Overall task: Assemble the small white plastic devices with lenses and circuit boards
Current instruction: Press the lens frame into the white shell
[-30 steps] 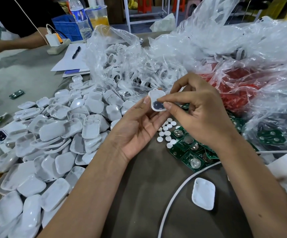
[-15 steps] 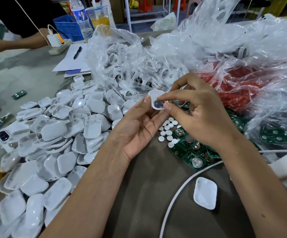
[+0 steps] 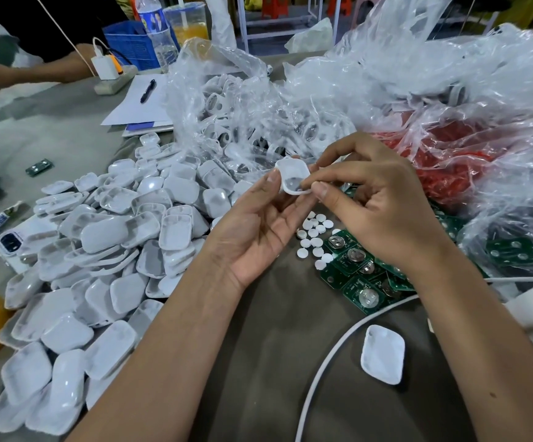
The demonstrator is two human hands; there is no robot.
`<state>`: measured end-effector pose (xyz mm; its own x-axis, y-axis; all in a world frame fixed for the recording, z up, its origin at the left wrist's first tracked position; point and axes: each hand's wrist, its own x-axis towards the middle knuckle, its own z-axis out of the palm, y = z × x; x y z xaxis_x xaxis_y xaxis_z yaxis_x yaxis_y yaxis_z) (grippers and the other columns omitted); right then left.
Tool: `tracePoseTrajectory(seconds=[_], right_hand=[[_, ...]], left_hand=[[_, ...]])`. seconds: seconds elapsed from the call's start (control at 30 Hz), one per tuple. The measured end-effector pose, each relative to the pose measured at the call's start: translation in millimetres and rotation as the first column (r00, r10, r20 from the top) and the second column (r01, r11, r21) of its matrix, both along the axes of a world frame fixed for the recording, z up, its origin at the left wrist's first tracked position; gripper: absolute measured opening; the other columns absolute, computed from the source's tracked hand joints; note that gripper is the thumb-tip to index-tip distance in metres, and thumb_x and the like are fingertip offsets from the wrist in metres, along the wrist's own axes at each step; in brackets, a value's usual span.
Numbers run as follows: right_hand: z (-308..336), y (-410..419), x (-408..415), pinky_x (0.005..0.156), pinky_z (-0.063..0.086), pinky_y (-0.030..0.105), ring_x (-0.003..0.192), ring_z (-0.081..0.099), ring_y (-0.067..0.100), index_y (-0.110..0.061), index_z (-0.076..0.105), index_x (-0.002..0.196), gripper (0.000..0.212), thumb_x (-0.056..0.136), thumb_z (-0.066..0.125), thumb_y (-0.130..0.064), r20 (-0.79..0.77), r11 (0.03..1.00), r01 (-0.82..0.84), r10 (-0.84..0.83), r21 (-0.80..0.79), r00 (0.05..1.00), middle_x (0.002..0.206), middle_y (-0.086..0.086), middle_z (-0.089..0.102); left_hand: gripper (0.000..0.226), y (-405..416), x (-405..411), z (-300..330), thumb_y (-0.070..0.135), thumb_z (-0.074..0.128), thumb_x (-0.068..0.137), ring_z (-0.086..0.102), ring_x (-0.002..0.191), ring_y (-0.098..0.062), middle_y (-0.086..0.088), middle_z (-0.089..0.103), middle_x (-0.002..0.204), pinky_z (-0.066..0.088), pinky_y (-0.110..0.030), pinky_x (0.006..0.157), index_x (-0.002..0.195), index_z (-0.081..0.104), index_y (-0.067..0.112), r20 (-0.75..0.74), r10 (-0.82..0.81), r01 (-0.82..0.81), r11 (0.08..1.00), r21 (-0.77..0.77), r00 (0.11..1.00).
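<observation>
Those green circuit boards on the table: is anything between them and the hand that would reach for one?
Nothing visible does. The right hand, now touching the white shell that the left hand holds, hovers directly above the green circuit boards, with only open air between.

Shell pile [image 3: 99, 250] lies left, circuit boards [image 3: 360, 275] right, with discs [image 3: 314, 237], perhaps lenses, between them.

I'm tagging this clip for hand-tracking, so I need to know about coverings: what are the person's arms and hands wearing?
Nothing that shows. The left hand and right hand are bare: no gloves, rings, watch or bands. Both forearms are uncovered to the bottom edge of the frame, with no sleeve in view. The nails are short and unpainted.
</observation>
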<state>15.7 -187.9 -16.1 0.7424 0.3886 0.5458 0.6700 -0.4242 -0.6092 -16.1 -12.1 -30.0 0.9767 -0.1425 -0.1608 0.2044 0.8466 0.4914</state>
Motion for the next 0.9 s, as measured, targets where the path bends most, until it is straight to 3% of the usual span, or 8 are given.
tracePoseTrajectory(seconds=[0.07,0.13,0.27,0.47,0.63,0.77,0.9], right_hand=[[1,-1,1,0.070,0.053,0.028,0.087,0.065,0.016,-0.013,0.081,0.107,0.014,0.098,0.072,-0.016,-0.016,0.998,0.015,-0.014,0.059,1.000,0.107,0.003,0.066],[1,-3,2,0.075,0.054,0.034,0.084,0.065,0.019,-0.011,0.079,0.109,0.015,0.100,0.068,-0.017,-0.016,0.994,0.068,-0.066,0.087,0.998,0.103,0.004,0.069],[0,-8,6,0.074,0.049,0.024,0.079,0.062,0.010,-0.012,0.079,0.105,0.017,0.103,0.064,-0.021,-0.037,0.984,0.152,-0.149,0.096,0.988,0.090,0.000,0.071],[-1,2,2,0.072,0.039,0.013,0.087,0.058,0.007,-0.017,0.080,0.111,0.017,0.101,0.067,-0.021,0.037,0.996,0.069,-0.071,0.052,0.997,0.105,0.000,0.064],[-4,5,0,0.075,0.037,0.009,0.097,0.059,0.014,-0.022,0.082,0.109,0.015,0.099,0.070,-0.024,0.032,0.998,0.047,-0.046,-0.029,0.998,0.115,0.000,0.058],[-4,4,1,0.075,0.038,0.014,0.097,0.060,0.015,-0.021,0.082,0.107,0.014,0.099,0.070,-0.024,0.012,0.998,0.046,-0.046,-0.041,0.999,0.114,0.000,0.057],[-4,4,0,0.074,0.036,0.010,0.097,0.061,0.011,-0.019,0.082,0.105,0.014,0.099,0.070,-0.023,-0.006,0.998,0.054,-0.054,-0.023,0.999,0.113,-0.001,0.059]], left_hand=[[0.051,0,2,1,0.010,0.060,0.090,0.070,0.111,-0.036,-0.028,0.068,0.121,0.058,-0.044,0.096,0.138,0.050,-0.006,0.000,0.007,-0.007,1.000,-0.021,1.000],[0.057,1,3,2,0.009,0.060,0.091,0.070,0.112,-0.039,-0.029,0.066,0.125,0.057,-0.046,0.097,0.144,0.047,-0.006,-0.002,0.018,-0.018,0.998,-0.064,1.000],[0.058,6,8,3,0.008,0.060,0.092,0.069,0.112,-0.040,-0.031,0.065,0.125,0.060,-0.047,0.092,0.146,0.045,-0.006,0.025,0.041,-0.038,0.991,-0.125,0.999],[0.049,4,8,1,0.011,0.060,0.091,0.071,0.108,-0.034,-0.026,0.068,0.120,0.059,-0.043,0.095,0.137,0.053,-0.001,0.021,0.026,-0.025,0.998,-0.056,0.999],[0.049,5,8,-2,0.015,0.060,0.094,0.065,0.120,-0.033,-0.027,0.065,0.126,0.053,-0.042,0.104,0.138,0.050,-0.003,0.019,-0.005,0.005,1.000,-0.008,1.000],[0.044,4,7,-4,0.014,0.061,0.093,0.071,0.111,-0.031,-0.024,0.069,0.118,0.059,-0.038,0.097,0.133,0.052,-0.003,0.033,-0.018,0.018,1.000,0.015,0.999],[0.044,4,6,-5,0.013,0.061,0.092,0.072,0.107,-0.030,-0.024,0.070,0.117,0.058,-0.038,0.097,0.132,0.052,-0.002,0.039,-0.012,0.010,0.999,0.039,0.999]])
